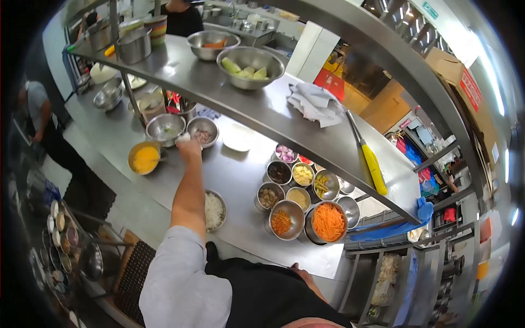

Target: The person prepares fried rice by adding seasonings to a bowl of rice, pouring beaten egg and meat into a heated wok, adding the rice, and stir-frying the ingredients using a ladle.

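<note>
My L hand (188,142): at far reach, fingers bunched over rims of two steel bowls; small pale item (182,136) at fingertips, ID unclear, can't tell if gripped.
My R hand (296,267): low, by near table edge, well apart from L; mostly hidden, can't tell if clenched or loose.

Writing, all well R of L hand:
- Cardboard box (445,65), up high, w/ red label (470,90); print too small to read.
- Green sign (430,10), beyond box; pale marks, illegible.
Also red packet (175,102), just beyond L hand, multicol. print, illegible.

Nr. L hand:
- Meat bowl (213,126), just R, pinkish bits in it.
- Greens bowl (157,123), just L, few green scraps.
- Yellow mix (144,159), bowl'd, L & nearer me.
- White dish (237,141), R, apart.
- Rice (213,212), bowl'd, nearer me, beside forearm.

Further R: tubs inc. carrot shreds (328,222), orange dice (281,222), purple onion (285,153).

In the way: steel shelf (169,68), beyond & above L hand, running R, hides part of far tubs. On it: cut green veg (246,71), crumpled paper (315,105), yellow-handled tool (373,168).

Far L: another person (42,112), dk. apron.
</note>
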{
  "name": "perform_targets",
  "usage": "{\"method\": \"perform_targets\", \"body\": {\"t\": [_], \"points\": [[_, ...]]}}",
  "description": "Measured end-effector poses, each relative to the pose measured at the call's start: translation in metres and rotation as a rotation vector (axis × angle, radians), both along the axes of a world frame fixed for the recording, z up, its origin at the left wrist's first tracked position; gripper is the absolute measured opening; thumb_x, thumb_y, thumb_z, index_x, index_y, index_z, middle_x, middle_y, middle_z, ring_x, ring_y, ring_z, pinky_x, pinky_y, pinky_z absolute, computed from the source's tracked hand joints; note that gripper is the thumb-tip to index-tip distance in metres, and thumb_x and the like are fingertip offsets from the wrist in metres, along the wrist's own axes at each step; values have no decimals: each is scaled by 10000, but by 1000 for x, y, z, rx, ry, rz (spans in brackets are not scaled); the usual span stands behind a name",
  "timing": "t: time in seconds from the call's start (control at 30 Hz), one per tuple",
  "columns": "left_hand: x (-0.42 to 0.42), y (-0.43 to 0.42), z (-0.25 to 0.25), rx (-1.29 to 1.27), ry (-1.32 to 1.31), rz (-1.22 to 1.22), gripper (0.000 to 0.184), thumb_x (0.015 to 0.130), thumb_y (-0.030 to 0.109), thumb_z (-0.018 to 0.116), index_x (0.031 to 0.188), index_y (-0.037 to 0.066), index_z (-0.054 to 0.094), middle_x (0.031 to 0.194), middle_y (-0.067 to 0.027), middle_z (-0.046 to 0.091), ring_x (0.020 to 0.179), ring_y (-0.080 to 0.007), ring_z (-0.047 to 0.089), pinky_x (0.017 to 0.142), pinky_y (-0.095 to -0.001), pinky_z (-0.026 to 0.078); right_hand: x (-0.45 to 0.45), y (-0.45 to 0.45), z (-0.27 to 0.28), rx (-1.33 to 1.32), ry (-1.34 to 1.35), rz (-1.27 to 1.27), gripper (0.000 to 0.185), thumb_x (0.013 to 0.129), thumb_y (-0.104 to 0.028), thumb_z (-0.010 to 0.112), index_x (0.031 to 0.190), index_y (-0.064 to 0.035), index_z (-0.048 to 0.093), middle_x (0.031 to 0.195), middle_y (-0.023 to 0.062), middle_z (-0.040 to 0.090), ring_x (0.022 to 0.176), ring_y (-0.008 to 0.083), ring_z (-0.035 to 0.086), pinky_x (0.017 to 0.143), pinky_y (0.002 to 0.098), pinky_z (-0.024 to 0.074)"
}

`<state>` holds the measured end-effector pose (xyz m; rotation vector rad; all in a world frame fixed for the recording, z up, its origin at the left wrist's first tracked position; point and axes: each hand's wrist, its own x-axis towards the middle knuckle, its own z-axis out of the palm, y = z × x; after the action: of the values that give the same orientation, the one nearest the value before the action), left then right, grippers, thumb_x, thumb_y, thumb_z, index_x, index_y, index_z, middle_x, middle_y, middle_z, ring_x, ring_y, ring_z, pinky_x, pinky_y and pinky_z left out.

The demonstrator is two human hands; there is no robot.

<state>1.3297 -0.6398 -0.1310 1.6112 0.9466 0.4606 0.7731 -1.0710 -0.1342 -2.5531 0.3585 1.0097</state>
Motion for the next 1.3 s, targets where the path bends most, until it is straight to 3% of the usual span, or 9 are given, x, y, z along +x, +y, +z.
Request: {"method": "perform_targets", "body": {"t": [0.2,0.3,0.4,0.47,0.53,0.7,0.93,1.13,1.3], "points": [[-21,-14,51,72,152,8,892,823,375,792,1474,-25,332,1290,-275,643,1197,-423,634,1044,-463,494,-14,-10,35,55,-76,144,554,1019,-444,458,1503,-200,344,1352,163,634,1237,405,602,1010,512,472],[-14,-8,38,43,180,-117,926,821,338,781,1506,-33,280,1293,-283,637,1203,-431,628,1058,-458,486,-20,-17,14,38,5,12,555,1003,-386,487,1517,-193,407,1381,148,622,1246,383,602,1018,497,473],[-10,-13,33,-2,113,-28,827,811,219,764,1473,-33,339,1278,-278,646,1191,-424,637,1048,-454,494,-37,-27,-6,68,-177,84,528,995,-357,514,1492,-178,496,1426,142,592,1270,353,592,1035,476,472],[-5,-17,33,-47,-100,76,768,766,111,767,1433,-29,413,1252,-259,666,1158,-410,660,1020,-443,513,-36,-24,-10,134,-179,-109,543,974,-380,574,1480,-185,538,1446,132,579,1283,336,583,1061,456,466],[-11,-19,39,-89,-204,84,698,738,63,792,1364,-34,500,1255,-235,673,1153,-382,667,1016,-443,514,-17,9,32,42,-163,-69,584,940,-418,637,1459,-159,563,1452,121,580,1274,341,592,1078,444,464],[-54,6,32,-512,-443,-66,539,729,1,766,1236,-48,588,1180,-155,687,1013,-288,681,873,-391,539,-8,32,38,-84,-82,-133,677,872,-515,713,1384,-84,609,1434,125,595,1248,348,614,1035,470,492],[-331,112,45,-529,-487,-54,334,782,-36,688,1116,-29,671,1033,-98,688,960,-219,665,824,-344,535,42,84,88,-195,61,329,569,920,-585,599,1270,-146,694,1222,140,706,1131,345,672,961,481,529],[-637,159,10,-455,-182,312,470,783,-93,636,1248,-35,607,1137,-118,679,983,-256,691,856,-355,556,55,128,19,273,-120,467,556,906,-549,648,1227,-103,730,1073,171,753,1065,354,702,931,430,544],[-808,189,37,-391,-324,753,377,762,-65,660,1137,-29,652,1041,-98,679,929,-228,684,819,-353,542,22,131,-118,211,-29,781,502,910,-458,669,1222,-67,712,1043,216,741,1044,378,699,951,468,536]]}}
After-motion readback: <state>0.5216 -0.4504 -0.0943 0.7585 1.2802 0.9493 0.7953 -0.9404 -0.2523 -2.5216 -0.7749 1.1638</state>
